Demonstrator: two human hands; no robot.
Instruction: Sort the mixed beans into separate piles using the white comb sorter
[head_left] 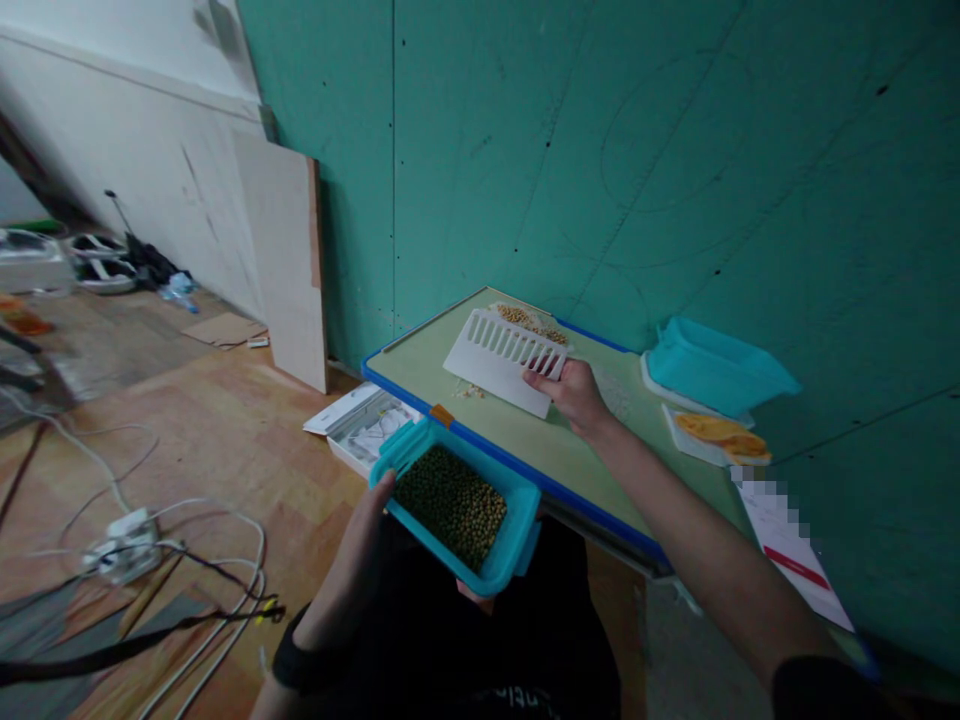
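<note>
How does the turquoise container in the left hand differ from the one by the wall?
The held container is gripped in the left hand; the wall-side container rests on something white. Beans show inside the held container, while no contents are visible in the wall-side container. Both are turquoise.

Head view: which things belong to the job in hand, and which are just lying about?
Likely in the job: held teal container, its beans, slotted white panel, loose beans on the table.

Likely just lying about: power strip, leaning board, open white box.
</note>
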